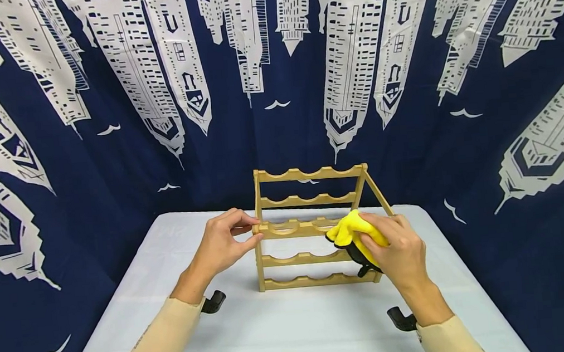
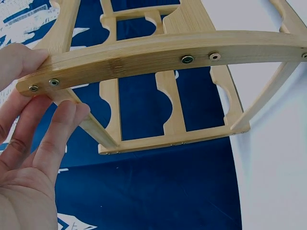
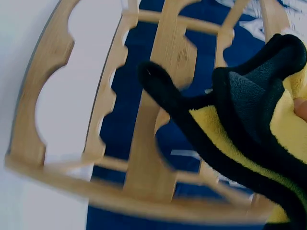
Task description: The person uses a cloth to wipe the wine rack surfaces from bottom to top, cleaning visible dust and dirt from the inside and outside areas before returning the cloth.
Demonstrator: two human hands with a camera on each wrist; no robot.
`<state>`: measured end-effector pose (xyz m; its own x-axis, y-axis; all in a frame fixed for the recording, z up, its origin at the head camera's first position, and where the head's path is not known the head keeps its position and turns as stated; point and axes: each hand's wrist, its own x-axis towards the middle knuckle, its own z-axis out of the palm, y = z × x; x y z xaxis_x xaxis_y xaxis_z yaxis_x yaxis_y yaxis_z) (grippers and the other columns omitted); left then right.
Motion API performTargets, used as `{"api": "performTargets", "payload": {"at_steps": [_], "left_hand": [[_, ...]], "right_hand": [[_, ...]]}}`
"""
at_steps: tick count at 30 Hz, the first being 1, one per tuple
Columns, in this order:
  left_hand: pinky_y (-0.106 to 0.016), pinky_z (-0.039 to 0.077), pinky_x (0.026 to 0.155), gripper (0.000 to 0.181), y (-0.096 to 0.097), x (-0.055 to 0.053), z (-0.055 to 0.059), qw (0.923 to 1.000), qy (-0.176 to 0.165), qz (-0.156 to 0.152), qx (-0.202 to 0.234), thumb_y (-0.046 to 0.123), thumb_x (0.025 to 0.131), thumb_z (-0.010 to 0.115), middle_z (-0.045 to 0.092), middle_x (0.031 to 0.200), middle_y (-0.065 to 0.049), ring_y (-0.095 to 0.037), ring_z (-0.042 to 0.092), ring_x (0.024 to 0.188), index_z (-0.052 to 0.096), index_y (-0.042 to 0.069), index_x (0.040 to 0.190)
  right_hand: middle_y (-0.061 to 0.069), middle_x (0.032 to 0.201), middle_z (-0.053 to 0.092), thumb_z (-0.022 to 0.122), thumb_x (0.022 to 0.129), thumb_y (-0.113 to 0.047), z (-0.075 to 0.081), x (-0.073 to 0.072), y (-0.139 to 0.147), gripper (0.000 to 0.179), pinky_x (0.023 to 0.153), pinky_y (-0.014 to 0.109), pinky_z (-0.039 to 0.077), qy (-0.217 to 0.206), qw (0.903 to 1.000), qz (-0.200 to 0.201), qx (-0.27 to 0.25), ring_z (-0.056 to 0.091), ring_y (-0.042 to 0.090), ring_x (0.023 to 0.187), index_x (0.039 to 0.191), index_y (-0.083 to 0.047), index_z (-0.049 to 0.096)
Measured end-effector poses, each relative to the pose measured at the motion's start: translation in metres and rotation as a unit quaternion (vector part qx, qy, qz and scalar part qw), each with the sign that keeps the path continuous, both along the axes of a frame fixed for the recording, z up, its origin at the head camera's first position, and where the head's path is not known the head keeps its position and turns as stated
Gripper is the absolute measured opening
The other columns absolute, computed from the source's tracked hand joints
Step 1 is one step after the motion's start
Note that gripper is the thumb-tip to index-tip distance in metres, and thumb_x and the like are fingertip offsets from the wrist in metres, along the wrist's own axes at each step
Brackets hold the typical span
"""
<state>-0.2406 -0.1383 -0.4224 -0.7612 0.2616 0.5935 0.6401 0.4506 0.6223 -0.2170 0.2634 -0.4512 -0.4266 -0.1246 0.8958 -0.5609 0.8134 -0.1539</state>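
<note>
Toward the far edge of our bench (image 1: 300,331) stands the wooden rack (image 1: 294,229), its long axis running left to right. We have it between our left hand (image 1: 222,240), pinching its front left corner, and our right hand (image 1: 401,246), gripping the yellow-and-black cloth (image 1: 354,228) near the right end.

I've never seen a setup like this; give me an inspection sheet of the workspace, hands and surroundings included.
Surface: white-covered table.
Job's things: wooden rack standing on the table; yellow-and-black cloth, bunched up; whether it touches the rack is unclear.
Clutter: nothing seen.
Hands: left hand pinches the rack's left side; right hand grips the cloth. A black curved piece shows by each wrist.
Cables: nothing seen.
Surroundings: dark blue fabric printed with white upside-down buildings.
</note>
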Motion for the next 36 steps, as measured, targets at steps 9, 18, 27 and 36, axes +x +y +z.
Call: {"api": "performTargets", "payload": {"at_steps": [9,18,27,36], "left_hand": [[-0.031,0.075,0.090,0.025,0.003,0.000,-0.001,0.9995,-0.013,-0.012,0.027,-0.005,0.090,0.097,0.081,0.111,-0.008,-0.029,0.088,0.105,0.082,0.008,0.106],[-0.033,0.075,0.089,0.026,0.004,0.000,-0.001,0.9992,-0.019,-0.022,0.029,-0.008,0.091,0.095,0.079,0.112,-0.009,-0.029,0.087,0.106,0.081,0.007,0.108],[-0.033,0.076,0.087,0.027,0.003,0.006,0.002,0.9992,0.029,-0.006,-0.026,-0.003,0.095,0.093,0.079,0.114,-0.006,-0.025,0.086,0.104,0.082,0.008,0.117],[-0.031,0.075,0.083,0.028,0.012,0.007,0.006,0.9909,0.068,0.000,-0.116,0.003,0.096,0.095,0.082,0.113,-0.004,-0.019,0.080,0.098,0.085,0.010,0.121]], "right_hand": [[0.007,0.125,0.090,0.107,0.072,0.004,-0.008,0.001,0.044,0.067,0.074,0.045,0.060,0.040,0.9985,-0.037,0.001,0.071,0.034,0.088,0.133,-0.018,0.089],[0.018,0.120,0.090,0.103,0.077,0.005,-0.007,-0.003,0.055,0.059,0.098,0.001,0.039,0.032,0.9961,-0.005,-0.082,0.067,0.035,0.088,0.132,-0.011,0.089],[0.026,0.114,0.088,0.103,0.081,0.006,-0.007,0.005,0.077,0.051,0.089,-0.003,0.046,-0.009,0.9797,-0.043,-0.196,0.057,-0.027,0.101,0.128,-0.005,0.089],[0.029,0.116,0.087,0.105,0.083,0.000,-0.011,0.010,0.089,0.049,0.085,-0.003,0.047,-0.035,0.9694,-0.071,-0.232,0.059,-0.030,0.096,0.129,-0.007,0.089]]}}
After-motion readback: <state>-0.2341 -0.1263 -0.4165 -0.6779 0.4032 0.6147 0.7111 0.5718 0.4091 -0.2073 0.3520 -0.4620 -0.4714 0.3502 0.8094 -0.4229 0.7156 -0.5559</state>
